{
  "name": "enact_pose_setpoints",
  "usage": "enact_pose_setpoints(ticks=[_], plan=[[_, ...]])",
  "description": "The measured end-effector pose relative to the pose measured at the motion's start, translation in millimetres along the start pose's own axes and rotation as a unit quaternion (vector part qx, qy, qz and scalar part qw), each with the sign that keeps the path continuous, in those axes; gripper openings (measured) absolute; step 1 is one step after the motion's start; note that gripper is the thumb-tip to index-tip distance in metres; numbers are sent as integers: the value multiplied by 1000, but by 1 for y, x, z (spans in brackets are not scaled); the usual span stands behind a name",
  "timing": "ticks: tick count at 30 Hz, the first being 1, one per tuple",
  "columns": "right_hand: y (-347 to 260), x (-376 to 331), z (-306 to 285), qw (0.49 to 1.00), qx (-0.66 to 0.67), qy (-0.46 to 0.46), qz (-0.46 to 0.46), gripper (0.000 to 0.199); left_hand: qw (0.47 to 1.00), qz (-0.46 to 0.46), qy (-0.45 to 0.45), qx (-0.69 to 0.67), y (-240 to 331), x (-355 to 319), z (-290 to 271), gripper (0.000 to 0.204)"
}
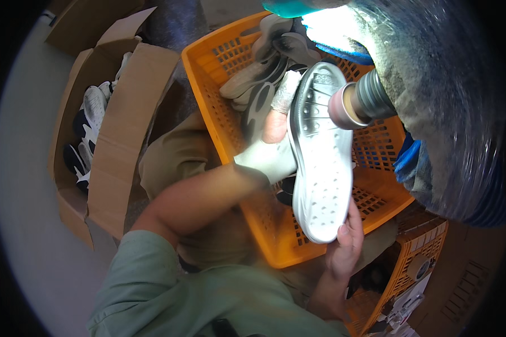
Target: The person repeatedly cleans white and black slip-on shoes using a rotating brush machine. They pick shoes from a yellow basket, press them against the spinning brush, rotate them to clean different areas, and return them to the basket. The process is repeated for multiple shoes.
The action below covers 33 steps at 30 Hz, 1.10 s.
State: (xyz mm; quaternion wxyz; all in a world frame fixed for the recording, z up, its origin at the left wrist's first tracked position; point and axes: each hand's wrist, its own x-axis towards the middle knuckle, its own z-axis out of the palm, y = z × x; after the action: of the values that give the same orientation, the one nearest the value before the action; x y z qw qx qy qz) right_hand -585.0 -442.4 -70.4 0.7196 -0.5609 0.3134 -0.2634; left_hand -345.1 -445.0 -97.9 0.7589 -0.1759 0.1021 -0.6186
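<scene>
A white shoe sole (323,180) with a black-and-grey section at its far end is held up over an orange basket (211,132). My left hand (269,149), in a white covering with silvery wrap round the thumb, grips the sole's left side; its fingers are hidden behind. At the near end of the sole, my right hand (346,241) closes on the edge with thumb and fingers. A pinkish cylindrical wheel (344,108) on a grey ribbed shaft (372,95) sits against or just over the sole's dark section; contact cannot be made out.
Several grey, white and black soles (258,73) lie in the basket. On the left stands an open cardboard box (130,118) with more white and dark soles (94,112). A plastic-wrapped machine (433,101) fills the upper right. Another orange crate (407,267) stands lower right.
</scene>
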Motion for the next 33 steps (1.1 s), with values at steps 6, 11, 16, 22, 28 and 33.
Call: enact_pose_setpoints(ticks=[6,11,16,22,28,33], plan=[[-4,28,35,831,-483,-227,-158,122,927,119,115,337,14,-60,-14,53],[8,51,93,788,-492,-307,-205,134,900,191,73,385,-3,-121,-17,49],[10,43,105,783,-501,-308,-205,137,873,192,128,431,3,-134,-19,45],[10,38,104,782,-504,-302,-207,141,920,175,91,338,2,-135,-28,48],[6,40,110,782,-507,-311,-187,142,926,175,65,327,3,-135,-23,49],[3,43,109,778,-516,-309,-181,142,922,167,71,342,1,-130,-19,49]])
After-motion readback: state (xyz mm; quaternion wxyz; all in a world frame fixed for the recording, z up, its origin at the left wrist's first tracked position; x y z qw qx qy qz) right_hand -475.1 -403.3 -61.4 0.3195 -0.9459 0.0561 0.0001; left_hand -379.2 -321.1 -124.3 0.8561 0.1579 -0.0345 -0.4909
